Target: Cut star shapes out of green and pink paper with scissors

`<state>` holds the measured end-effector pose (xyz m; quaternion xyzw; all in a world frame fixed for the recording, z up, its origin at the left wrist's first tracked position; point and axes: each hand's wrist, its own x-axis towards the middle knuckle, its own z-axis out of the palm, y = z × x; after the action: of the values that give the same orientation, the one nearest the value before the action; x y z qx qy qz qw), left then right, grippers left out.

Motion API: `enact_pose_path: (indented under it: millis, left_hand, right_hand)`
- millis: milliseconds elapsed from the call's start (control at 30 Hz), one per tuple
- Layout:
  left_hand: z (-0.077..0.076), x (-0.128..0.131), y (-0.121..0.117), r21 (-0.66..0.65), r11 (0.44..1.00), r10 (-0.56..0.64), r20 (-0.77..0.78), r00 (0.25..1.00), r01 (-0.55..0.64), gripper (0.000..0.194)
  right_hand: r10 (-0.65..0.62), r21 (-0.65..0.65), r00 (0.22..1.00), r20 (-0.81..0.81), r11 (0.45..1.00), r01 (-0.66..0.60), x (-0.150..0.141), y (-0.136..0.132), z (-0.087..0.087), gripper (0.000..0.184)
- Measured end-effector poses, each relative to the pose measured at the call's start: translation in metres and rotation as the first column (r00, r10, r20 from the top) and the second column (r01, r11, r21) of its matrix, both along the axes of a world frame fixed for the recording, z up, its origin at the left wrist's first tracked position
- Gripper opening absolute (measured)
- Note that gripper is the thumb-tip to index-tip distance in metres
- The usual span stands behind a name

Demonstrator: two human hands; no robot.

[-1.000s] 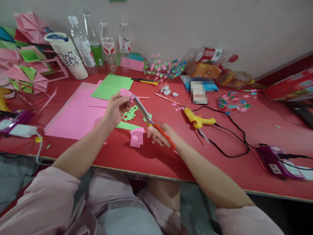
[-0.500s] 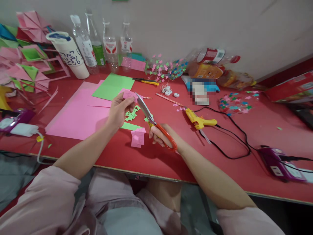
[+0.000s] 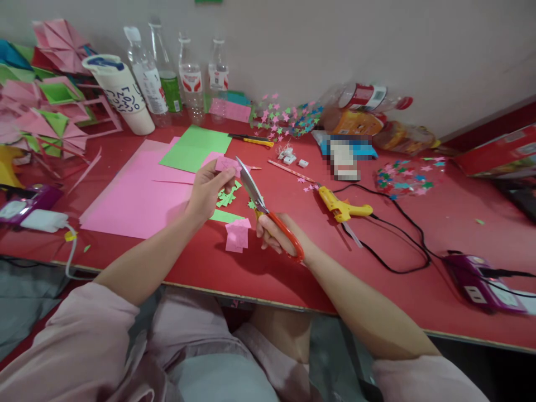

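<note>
Pinched in my left hand (image 3: 209,190) is a small piece of pink paper (image 3: 228,164) with a faint drawn outline on it. My right hand (image 3: 274,231) is closed around the orange handles of a pair of scissors (image 3: 256,192), whose blades point up and left, close beside the paper's right edge. Below my hands, several small pink paper pieces (image 3: 238,235) lie on the red table. Green star cutouts (image 3: 227,197) and a green paper strip (image 3: 228,216) lie under and beside my left hand. Large pink sheets (image 3: 134,195) and a green sheet (image 3: 196,148) are behind it.
A yellow glue gun (image 3: 343,206) with a black cable lies to the right, near a purple power strip (image 3: 481,282). A yellow-handled cutter (image 3: 253,140) lies at the back. Plastic bottles (image 3: 191,84), a white tumbler (image 3: 125,95) and folded paper crafts (image 3: 54,111) line the back left.
My left hand and the pink paper have moved very slightly to the right. The scissors stay in nearly the same place, and the view has shifted a little.
</note>
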<state>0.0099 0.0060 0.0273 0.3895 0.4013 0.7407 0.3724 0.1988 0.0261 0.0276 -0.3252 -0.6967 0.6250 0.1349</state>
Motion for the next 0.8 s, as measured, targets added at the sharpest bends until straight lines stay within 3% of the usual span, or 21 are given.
enact_pose_path:
  millis: [267,533,800]
  left_hand:
    - [-0.0022,0.006,-0.001,-0.021,1.0,-0.018,0.054,0.998,0.019,0.016]
    - [-0.0014,0.007,-0.0008,-0.035,0.999,-0.039,0.08,0.996,0.042,0.015]
    - [-0.0005,0.0069,-0.0011,-0.047,0.998,-0.048,0.082,0.995,0.052,0.016]
  right_hand:
    - [-0.06,-0.02,0.997,0.055,0.998,0.061,-0.0044,-0.0033,-0.0043,0.052]
    - [-0.073,-0.009,0.997,0.04,0.997,0.074,-0.0033,-0.0094,0.0038,0.053]
    - [-0.062,-0.013,0.997,0.055,0.998,0.063,-0.0032,-0.005,-0.0014,0.057]
